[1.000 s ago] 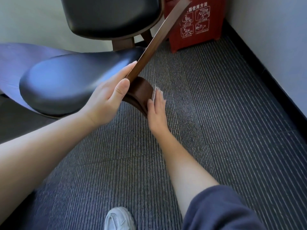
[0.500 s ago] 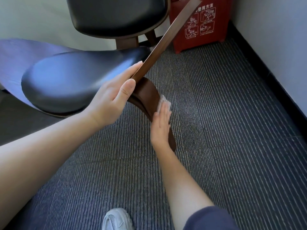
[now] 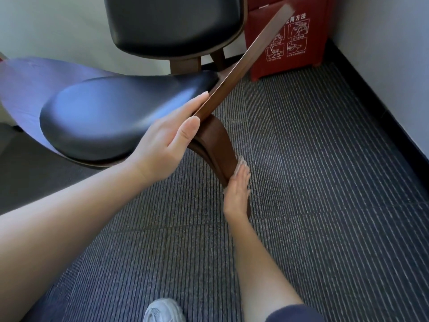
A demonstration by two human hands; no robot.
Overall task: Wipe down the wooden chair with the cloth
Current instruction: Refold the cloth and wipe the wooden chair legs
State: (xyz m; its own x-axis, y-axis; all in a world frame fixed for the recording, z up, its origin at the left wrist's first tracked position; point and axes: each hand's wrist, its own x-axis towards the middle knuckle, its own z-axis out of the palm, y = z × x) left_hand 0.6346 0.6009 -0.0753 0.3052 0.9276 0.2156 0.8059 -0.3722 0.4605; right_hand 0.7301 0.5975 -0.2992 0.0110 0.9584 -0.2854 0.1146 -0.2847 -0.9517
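Note:
The wooden chair (image 3: 241, 66) has a thin brown wing edge running diagonally up to the right, a curved brown leg (image 3: 218, 145) below it and a black padded seat (image 3: 111, 117). My left hand (image 3: 167, 140) grips the wing edge, thumb on the near side and fingers lying on the seat side. My right hand (image 3: 236, 191) lies flat with straight fingers low on the leg, pressing a pale cloth (image 3: 241, 161) against the wood. Only a corner of the cloth shows above my fingertips. The foot of the leg is hidden behind my right hand.
The black backrest (image 3: 174, 24) rises at the top. A red box (image 3: 290, 40) with printed pictures stands in the corner behind the chair. A grey wall with dark skirting (image 3: 380, 94) runs along the right. Striped grey carpet (image 3: 325, 205) covers the floor. My white shoe (image 3: 162, 310) shows at the bottom.
My right hand has slid down the curved leg with the cloth, from near its top to near its foot. My left hand has kept its grip on the wing edge.

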